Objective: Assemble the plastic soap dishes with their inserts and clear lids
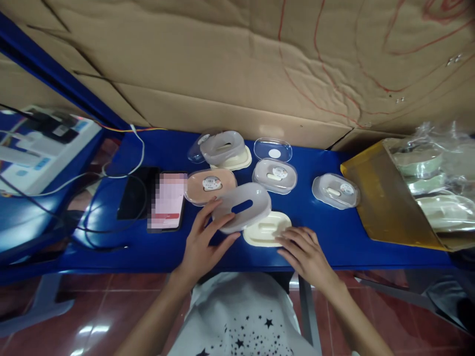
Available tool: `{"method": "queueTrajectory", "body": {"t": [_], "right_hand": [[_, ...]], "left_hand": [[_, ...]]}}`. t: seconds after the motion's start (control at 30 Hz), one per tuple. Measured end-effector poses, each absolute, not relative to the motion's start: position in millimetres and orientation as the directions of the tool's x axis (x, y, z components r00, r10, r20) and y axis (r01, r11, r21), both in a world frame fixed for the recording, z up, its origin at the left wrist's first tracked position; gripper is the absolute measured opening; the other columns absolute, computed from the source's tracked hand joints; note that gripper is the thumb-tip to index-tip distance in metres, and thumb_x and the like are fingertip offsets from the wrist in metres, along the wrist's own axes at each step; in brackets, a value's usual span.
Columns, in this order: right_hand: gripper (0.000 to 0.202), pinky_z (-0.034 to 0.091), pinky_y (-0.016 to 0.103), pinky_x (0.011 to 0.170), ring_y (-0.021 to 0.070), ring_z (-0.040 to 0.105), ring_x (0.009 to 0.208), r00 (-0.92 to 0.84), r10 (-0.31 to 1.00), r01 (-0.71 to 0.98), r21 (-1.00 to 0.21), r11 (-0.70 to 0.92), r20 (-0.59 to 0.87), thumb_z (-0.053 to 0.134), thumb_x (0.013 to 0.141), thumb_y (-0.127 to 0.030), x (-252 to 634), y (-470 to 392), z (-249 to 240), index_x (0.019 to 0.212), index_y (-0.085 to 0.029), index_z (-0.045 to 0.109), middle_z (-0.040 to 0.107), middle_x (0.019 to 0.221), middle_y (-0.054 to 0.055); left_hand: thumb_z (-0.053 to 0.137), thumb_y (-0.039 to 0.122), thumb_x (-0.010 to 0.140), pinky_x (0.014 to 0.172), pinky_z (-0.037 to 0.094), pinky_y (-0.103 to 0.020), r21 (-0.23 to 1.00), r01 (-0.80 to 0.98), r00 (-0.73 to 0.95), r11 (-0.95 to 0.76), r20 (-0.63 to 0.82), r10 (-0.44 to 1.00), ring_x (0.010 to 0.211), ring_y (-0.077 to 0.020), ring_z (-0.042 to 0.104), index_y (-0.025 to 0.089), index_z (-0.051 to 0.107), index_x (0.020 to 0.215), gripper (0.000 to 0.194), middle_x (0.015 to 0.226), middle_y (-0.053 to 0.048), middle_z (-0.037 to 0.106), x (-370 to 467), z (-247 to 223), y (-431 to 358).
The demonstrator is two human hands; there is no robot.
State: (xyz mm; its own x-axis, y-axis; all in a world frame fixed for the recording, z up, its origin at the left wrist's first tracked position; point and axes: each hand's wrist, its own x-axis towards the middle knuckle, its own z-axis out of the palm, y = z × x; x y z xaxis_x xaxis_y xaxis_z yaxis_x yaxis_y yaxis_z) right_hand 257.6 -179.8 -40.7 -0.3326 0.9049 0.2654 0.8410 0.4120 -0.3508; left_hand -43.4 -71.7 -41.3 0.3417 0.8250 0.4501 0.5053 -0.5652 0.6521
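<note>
My left hand [210, 235] grips the left end of a pale grey oval soap dish tray [256, 205] with a long slot in its middle. The tray is raised and tilted, and overlaps the edge of a cream oval base [265, 230] below it. Fingertips of my right hand [302, 249] rest on the right end of that cream base, which lies on the blue table. Just behind the tray is a peach soap dish [193, 187] with a round label. A grey lidded soap dish [284, 183] stands behind the cream base.
Further back are a grey tray [237, 143] on a cream base and a clear lid [262, 148]. Another lidded dish [336, 190] sits near a yellow box [374, 198] of bagged dishes. Left are a phone [172, 200], cables and a power strip [55, 153]. Cardboard [208, 74] walls the back.
</note>
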Motion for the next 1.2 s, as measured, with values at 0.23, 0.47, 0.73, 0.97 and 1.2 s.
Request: {"method": "queueTrajectory", "body": {"t": [0.23,0.47,0.73,0.97,1.2], "right_hand": [[0.080,0.052,0.059,0.114,0.0358,0.053,0.150,-0.238,0.882,0.856,-0.341,0.388,0.406,0.074,0.101,-0.031,274.4,-175.6,-42.8,0.170,-0.033,0.034,0.051,0.165,0.015],[0.053,0.056,0.053,0.111,0.0289,0.060,0.145,-0.340,0.861,0.810,-0.348,0.473,0.379,0.068,0.103,-0.017,271.0,-179.7,-44.0,0.153,-0.033,0.060,0.070,0.147,0.006],[0.051,0.054,0.049,0.115,0.0241,0.063,0.140,-0.375,0.856,0.816,-0.312,0.486,0.356,0.067,0.103,-0.014,262.0,-178.6,-51.0,0.151,-0.030,0.061,0.072,0.145,0.003],[0.053,0.050,0.049,0.117,0.0233,0.065,0.139,-0.419,0.847,0.827,-0.247,0.505,0.328,0.064,0.107,-0.021,261.9,-179.7,-44.0,0.158,-0.031,0.053,0.071,0.147,0.003],[0.042,0.044,0.049,0.115,0.0269,0.065,0.137,-0.360,0.828,0.857,-0.198,0.476,0.431,0.056,0.108,-0.021,314.0,-51.1,11.4,0.148,-0.028,0.065,0.075,0.141,0.005]], "left_hand": [[0.075,0.031,0.101,0.127,0.048,-0.054,0.651,0.290,0.664,-0.702,0.391,0.637,0.160,-0.0314,0.041,0.029,0.065,0.136,0.037,0.167,-0.007,0.047,-24.5,-43.8,-70.0],[0.080,0.027,0.097,0.126,0.047,-0.058,0.600,0.242,0.771,-0.763,0.358,0.526,0.161,-0.0303,0.040,0.028,0.067,0.135,0.040,0.170,-0.008,0.048,-16.2,-53.1,-68.4],[0.073,0.025,0.102,0.128,0.046,-0.055,0.521,0.302,0.814,-0.798,0.295,0.501,0.163,-0.0277,0.036,0.026,0.062,0.142,0.041,0.171,-0.009,0.046,-25.4,-57.3,-69.9],[0.068,0.026,0.105,0.129,0.043,-0.058,0.458,0.360,0.824,-0.813,0.253,0.508,0.165,-0.0299,0.032,0.030,0.058,0.148,0.044,0.174,-0.008,0.041,-28.3,-57.4,-71.9],[0.073,0.034,0.103,0.129,0.040,-0.063,0.408,0.396,0.772,-0.823,0.337,0.539,0.161,-0.0362,0.038,0.029,0.055,0.153,0.053,0.171,-0.013,0.043,-25.6,-38.2,-78.8]]}}
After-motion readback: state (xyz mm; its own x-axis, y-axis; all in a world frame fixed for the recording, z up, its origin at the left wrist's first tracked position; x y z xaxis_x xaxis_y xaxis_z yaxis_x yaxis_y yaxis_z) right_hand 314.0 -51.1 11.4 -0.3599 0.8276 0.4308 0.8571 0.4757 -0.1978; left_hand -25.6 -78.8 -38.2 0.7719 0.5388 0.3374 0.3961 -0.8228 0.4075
